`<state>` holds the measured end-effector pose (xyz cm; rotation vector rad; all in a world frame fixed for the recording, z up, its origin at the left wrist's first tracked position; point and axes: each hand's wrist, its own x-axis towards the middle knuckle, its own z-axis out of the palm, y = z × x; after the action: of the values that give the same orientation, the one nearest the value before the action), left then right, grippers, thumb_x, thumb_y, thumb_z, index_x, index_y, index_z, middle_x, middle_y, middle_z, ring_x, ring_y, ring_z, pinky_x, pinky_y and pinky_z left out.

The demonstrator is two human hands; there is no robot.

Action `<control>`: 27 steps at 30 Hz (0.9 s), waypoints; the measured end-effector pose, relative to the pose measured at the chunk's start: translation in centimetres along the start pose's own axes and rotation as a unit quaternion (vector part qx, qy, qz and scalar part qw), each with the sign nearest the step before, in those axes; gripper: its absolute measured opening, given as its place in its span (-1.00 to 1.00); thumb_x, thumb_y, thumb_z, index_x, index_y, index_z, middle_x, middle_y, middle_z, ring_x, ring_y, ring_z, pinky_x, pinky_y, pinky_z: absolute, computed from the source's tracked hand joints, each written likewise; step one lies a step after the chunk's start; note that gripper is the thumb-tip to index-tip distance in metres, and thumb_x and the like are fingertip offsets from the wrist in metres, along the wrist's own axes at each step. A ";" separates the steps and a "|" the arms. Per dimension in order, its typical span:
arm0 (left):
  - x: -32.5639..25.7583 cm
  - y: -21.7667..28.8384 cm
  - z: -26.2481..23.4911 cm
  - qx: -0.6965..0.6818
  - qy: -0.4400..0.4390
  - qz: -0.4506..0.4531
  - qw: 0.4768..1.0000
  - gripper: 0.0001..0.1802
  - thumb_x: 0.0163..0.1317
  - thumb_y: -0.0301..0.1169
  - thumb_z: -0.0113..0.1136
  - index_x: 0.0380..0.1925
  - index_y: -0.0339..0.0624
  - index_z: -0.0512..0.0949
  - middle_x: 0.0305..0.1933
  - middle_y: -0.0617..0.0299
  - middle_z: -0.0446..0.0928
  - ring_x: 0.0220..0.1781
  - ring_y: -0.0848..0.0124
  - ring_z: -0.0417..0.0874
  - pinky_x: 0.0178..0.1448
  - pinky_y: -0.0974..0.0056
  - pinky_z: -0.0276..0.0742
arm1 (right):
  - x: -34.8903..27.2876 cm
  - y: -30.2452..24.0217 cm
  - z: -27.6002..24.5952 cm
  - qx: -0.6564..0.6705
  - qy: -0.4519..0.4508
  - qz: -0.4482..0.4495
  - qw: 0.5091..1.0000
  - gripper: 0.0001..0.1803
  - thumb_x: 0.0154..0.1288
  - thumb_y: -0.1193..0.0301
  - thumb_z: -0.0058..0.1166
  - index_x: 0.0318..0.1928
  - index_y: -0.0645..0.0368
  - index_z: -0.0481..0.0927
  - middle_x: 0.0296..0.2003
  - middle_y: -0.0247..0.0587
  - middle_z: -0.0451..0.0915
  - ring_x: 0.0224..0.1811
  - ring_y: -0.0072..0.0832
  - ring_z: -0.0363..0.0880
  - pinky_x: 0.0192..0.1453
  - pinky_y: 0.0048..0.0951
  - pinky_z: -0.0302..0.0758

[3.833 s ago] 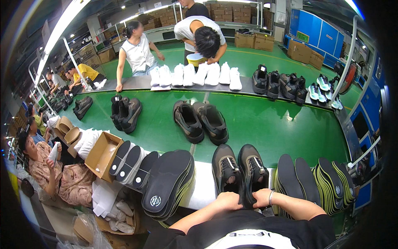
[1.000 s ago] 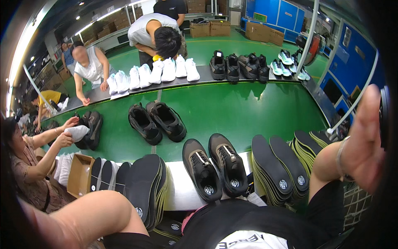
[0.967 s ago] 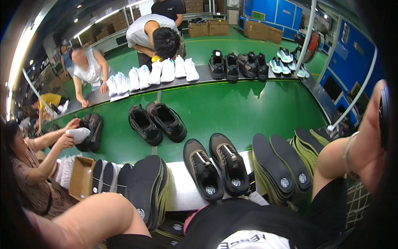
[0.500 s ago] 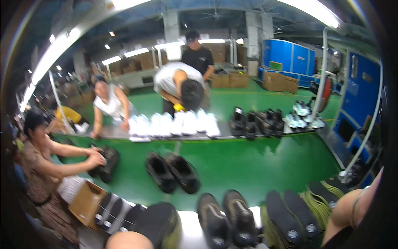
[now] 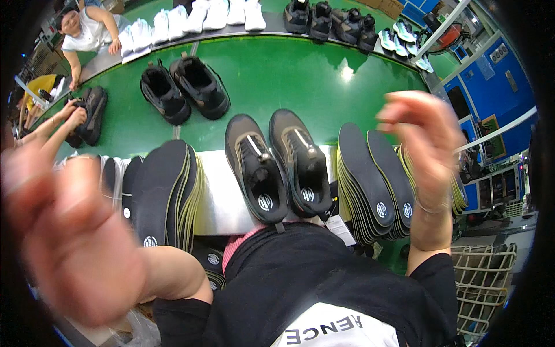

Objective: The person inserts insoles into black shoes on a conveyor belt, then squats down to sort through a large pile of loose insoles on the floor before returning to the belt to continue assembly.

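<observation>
My left hand [image 5: 69, 243] is raised close to the camera at the lower left, blurred, fingers spread, holding nothing. My right hand [image 5: 422, 136] hangs in the air at the right, fingers loosely apart and empty, above a stack of black insoles [image 5: 370, 179]. Between the hands a pair of dark brown shoes [image 5: 277, 165] stands on the steel ledge [image 5: 217, 196] in front of me. Another stack of black insoles with yellow-green edges [image 5: 165, 194] leans at the left of the ledge.
A green conveyor belt [image 5: 272, 75] carries a second dark pair [image 5: 182, 89]. White shoes [image 5: 196, 14] and dark shoes [image 5: 329, 20] line the far side. Other people [image 5: 87, 32] work at the left. A wire basket [image 5: 483, 286] stands lower right, blue cabinets [image 5: 491, 75] further right.
The view tilted up to the hall and has dropped back down onto the ledge. Both my hands have come up into the air in front of the camera, the left very close.
</observation>
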<state>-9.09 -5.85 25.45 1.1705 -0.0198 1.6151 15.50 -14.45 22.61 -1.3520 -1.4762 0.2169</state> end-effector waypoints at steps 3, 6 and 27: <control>-4.4 -5.8 -2.8 0.165 0.072 -0.145 0.973 -0.72 0.01 -0.63 -0.08 -0.20 -0.36 0.40 -0.30 0.16 0.44 -0.28 0.44 0.45 -0.26 0.45 0.39 | -4.0 8.5 0.5 -0.097 -0.200 0.120 0.968 -0.65 0.01 0.44 0.08 -0.14 0.25 0.42 -0.30 -0.14 0.46 -0.25 -0.42 0.46 -0.15 -0.51 0.39; -9.9 -10.1 -5.6 0.346 -0.038 -0.311 0.884 -0.58 -0.02 -0.49 0.10 -0.08 -0.24 0.36 -0.06 0.11 0.38 -0.04 0.35 0.40 0.00 0.32 0.33 | -7.9 12.2 2.9 -0.140 -0.236 0.047 0.960 -0.49 -0.05 0.33 0.12 -0.04 0.20 0.36 -0.16 -0.07 0.43 -0.08 -0.21 0.38 0.02 -0.32 0.30; -8.5 -22.0 -10.5 0.447 -0.211 -0.439 0.750 -0.73 -0.01 -0.30 0.16 -0.43 -0.33 0.55 -0.49 0.24 0.55 -0.41 0.57 0.49 -0.26 0.45 0.39 | -3.0 19.1 7.9 -0.194 -0.231 0.219 0.928 -0.56 0.14 0.08 -0.13 -0.57 0.23 0.48 -0.60 -0.07 0.49 -0.50 -0.14 0.47 -0.36 -0.28 0.37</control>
<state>-0.29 2.76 2.78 1.8512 0.9742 0.4171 20.35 -6.52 3.94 -2.0567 -1.6346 0.5870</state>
